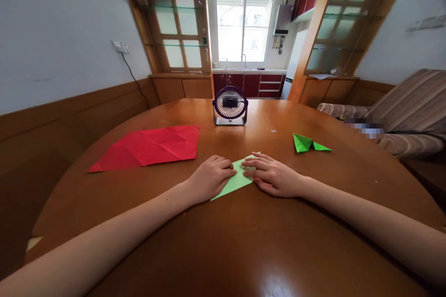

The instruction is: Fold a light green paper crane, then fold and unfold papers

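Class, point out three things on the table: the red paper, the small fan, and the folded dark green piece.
red paper (149,147): head view, middle of the creased sheet.
small fan (230,104): head view, centre of its grille.
folded dark green piece (303,143): head view, its larger flap.

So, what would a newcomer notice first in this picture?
Probably the two hands, left hand and right hand, pressing a pale green paper flat on the round wooden table. Next, the large creased red sheet to the left, and the small purple fan standing behind the hands.
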Motion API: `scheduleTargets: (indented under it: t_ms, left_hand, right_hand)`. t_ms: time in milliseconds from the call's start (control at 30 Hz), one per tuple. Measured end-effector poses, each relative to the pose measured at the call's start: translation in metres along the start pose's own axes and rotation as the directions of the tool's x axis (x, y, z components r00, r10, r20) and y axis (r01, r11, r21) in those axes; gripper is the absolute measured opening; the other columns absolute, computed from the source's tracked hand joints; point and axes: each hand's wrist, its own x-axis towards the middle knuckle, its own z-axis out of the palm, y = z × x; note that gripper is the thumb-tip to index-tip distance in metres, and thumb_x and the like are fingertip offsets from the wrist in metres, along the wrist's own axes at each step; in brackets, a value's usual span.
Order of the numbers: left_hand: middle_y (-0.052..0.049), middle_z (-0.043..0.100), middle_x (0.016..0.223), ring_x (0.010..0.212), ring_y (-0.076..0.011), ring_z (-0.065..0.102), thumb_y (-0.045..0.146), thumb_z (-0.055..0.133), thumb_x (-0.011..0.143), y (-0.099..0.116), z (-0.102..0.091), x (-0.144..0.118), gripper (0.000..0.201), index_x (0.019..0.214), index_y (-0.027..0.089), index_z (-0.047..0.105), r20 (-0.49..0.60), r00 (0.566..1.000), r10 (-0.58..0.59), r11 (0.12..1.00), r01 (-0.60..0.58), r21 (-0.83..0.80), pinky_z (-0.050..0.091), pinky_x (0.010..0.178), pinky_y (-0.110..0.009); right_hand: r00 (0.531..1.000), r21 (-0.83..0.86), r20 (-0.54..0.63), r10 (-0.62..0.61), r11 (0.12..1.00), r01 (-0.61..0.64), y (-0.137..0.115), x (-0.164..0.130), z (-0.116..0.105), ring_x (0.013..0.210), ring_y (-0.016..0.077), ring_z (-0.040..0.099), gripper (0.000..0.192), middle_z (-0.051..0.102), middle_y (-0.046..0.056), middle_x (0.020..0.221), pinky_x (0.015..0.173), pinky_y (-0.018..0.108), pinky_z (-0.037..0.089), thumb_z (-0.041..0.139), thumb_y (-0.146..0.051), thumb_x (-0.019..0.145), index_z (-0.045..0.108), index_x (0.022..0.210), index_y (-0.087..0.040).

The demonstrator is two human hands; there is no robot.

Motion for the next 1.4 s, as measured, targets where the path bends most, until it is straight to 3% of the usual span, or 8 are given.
scheduleTargets:
  t_ms: [100,233,367,567,833,1167,1267,1400]
  left_hand:
    - [-0.008,0.069,0.101,0.093,-0.0206,0.062,0.028,0.039,0.097,0.004,-0.002,0.001,0.032,0.107,0.019,0.068,0.026,0.999,-0.042,0.998,0.041,0.037,0.041,0.093,-0.041]
    - [-0.012,0.065,0.12,0.115,-0.0281,0.056,0.049,0.045,0.093,0.005,-0.001,0.001,0.045,0.121,0.018,0.062,0.045,0.995,-0.091,0.99,0.086,0.111,0.029,0.108,-0.051]
    - [-0.016,0.056,0.134,0.126,-0.03,0.049,0.046,0.048,0.093,-0.002,0.006,0.001,0.045,0.124,0.016,0.061,0.012,0.998,-0.065,0.992,0.064,0.113,0.03,0.11,-0.052]
    - [-0.007,0.066,0.117,0.108,-0.0191,0.061,0.029,0.043,0.097,-0.01,0.009,0.002,0.029,0.113,0.022,0.066,-0.026,0.999,0.039,0.986,-0.043,-0.162,0.047,0.097,-0.037]
    - [-0.007,0.07,0.104,0.094,-0.0182,0.066,0.028,0.046,0.093,-0.002,0.008,0.004,0.024,0.097,0.018,0.067,0.001,0.988,-0.154,0.939,0.147,-0.31,0.05,0.085,-0.029]
    - [-0.003,0.073,0.092,0.087,-0.0186,0.067,0.029,0.063,0.083,0.004,0.012,0.012,0.014,0.091,0.019,0.068,-0.003,0.876,-0.482,0.767,0.42,-0.485,0.05,0.081,-0.029]
    - [-0.003,0.073,0.094,0.088,-0.0175,0.068,0.023,0.066,0.08,0.005,0.013,0.013,0.017,0.096,0.018,0.067,-0.007,0.868,-0.496,0.738,0.418,-0.53,0.051,0.081,-0.028]
    - [-0.003,0.073,0.094,0.089,-0.018,0.067,0.02,0.062,0.083,0.004,0.014,0.012,0.015,0.093,0.02,0.073,-0.014,0.901,-0.434,0.807,0.382,-0.451,0.05,0.081,-0.028]
  right_hand:
    - [0.999,0.127,0.015,0.041,0.991,-0.043,0.002,0.0,0.002,0.125,0.0227,0.05,0.036,0.058,0.014,0.129,0.104,0.045,0.043,0.044,-0.016,0.092,0.055,0.126,-0.017]
    - [0.995,0.121,0.006,0.096,0.988,-0.096,0.003,0.0,0.003,0.117,0.0237,0.055,0.034,0.061,0.014,0.124,0.1,0.046,0.044,0.047,-0.02,0.093,0.056,0.125,-0.018]
    - [0.993,0.087,-0.023,0.118,0.989,-0.116,0.004,0.002,0.004,0.107,0.0233,0.057,0.03,0.064,0.013,0.116,0.095,0.044,0.046,0.049,-0.024,0.094,0.06,0.12,-0.018]
    - [0.988,0.125,-0.057,0.145,0.983,-0.137,0.005,0.006,0.006,0.103,0.0225,0.058,0.025,0.065,0.011,0.11,0.092,0.043,0.046,0.05,-0.027,0.094,0.065,0.113,-0.021]
    - [0.975,0.16,-0.109,0.191,0.972,-0.172,0.003,0.008,0.008,0.094,0.0203,0.06,0.019,0.066,0.01,0.101,0.087,0.039,0.048,0.047,-0.022,0.094,0.065,0.095,-0.017]
    - [0.891,0.154,-0.125,0.436,0.896,-0.417,0.006,0.016,0.019,0.09,0.0207,0.054,0.015,0.057,0.009,0.092,0.084,0.039,0.046,0.051,-0.027,0.091,0.059,0.084,-0.016]
    - [0.876,0.153,-0.112,0.469,0.879,-0.451,0.007,0.017,0.019,0.091,0.0213,0.053,0.017,0.056,0.009,0.093,0.086,0.04,0.045,0.052,-0.029,0.091,0.058,0.082,-0.015]
    - [0.866,0.17,-0.101,0.49,0.866,-0.47,0.009,0.017,0.02,0.091,0.021,0.052,0.017,0.056,0.009,0.092,0.086,0.039,0.044,0.055,-0.029,0.089,0.058,0.079,-0.016]
